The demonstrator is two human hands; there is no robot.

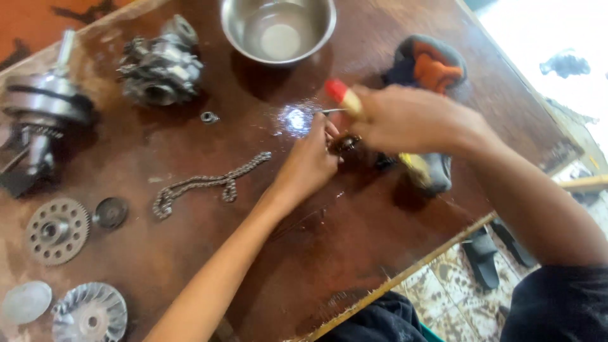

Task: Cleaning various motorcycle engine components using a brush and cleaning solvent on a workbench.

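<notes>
Here, a red-and-yellow-handled screwdriver (345, 100) is clenched in the right hand (405, 117); a small dark metal part (347, 144), at five o'clock from the steel bowl (278, 28), is pinched by the left hand (310, 161).

Dark brown wooden table (354, 253) w/ a glossy, scuffed top is filling most of the frame, its pale edge running diagonally at lower right. Steel bowl (278, 28) is sitting at top centre. Greasy engine part (161, 66) is lying upper left, a small nut (209, 117) just below it. Crankshaft assy (41, 120) is lying at far left. Drive chain (206, 185) is stretching across left-centre. Toothed gear (57, 230) & small dark disc (111, 212) are lying side by side, lower left. Finned pulley face (88, 313) & pale round plate (25, 303) are sitting at bottom left corner. Orange/grey cloth (427, 63) is lying upper right.
</notes>
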